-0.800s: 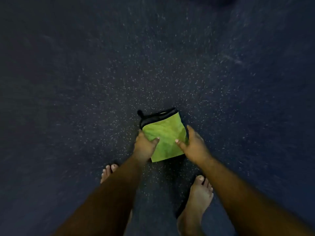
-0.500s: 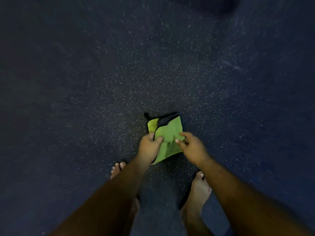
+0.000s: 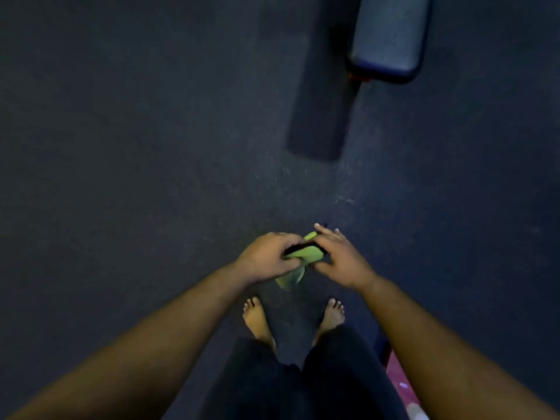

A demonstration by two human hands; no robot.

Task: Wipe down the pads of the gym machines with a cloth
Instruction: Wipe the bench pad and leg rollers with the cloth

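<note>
Head view shows the person standing barefoot on the dark speckled rubber floor, both hands held out low in front. The left hand has its fingers curled round a crumpled lime-green cloth with a black edge, one corner hanging below the fist. The right hand lies against the cloth's right side with fingers mostly straight and spread; whether its thumb pinches the fabric is hidden. No wiping has begun, by my judgement: the cloth is being gathered. The dark padded bench cushion lies far right, well apart, so next comes walking over and pressing the cloth flat on it.
</note>
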